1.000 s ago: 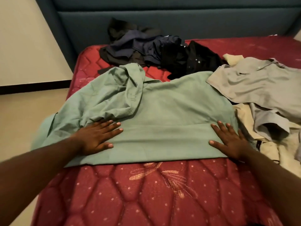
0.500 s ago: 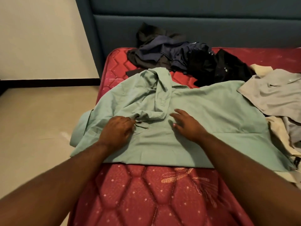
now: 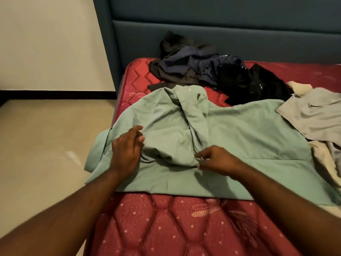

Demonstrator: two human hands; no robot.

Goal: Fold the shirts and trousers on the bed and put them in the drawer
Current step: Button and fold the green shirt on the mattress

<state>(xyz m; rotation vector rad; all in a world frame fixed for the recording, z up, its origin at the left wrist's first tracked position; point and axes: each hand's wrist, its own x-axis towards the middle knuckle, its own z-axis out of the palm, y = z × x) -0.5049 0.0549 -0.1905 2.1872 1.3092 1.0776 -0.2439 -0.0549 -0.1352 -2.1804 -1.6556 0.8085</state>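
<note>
Between the two hands, the green shirt [image 3: 230,137] lay spread on the red mattress [image 3: 175,224], a rumpled sleeve bunched at its middle. Both hands had come inward from the shirt's outer edges within the last second: smoothing appeared finished, sleeve folding begun. The left hand [image 3: 125,152] gripped cloth with curled fingers; the right hand [image 3: 217,160] pinched the sleeve fold. Left of the left hand, the shirt overhung the mattress edge. Beyond the right hand lay a grey shirt [image 3: 313,115]; farther off, dark clothes [image 3: 212,74].
</note>
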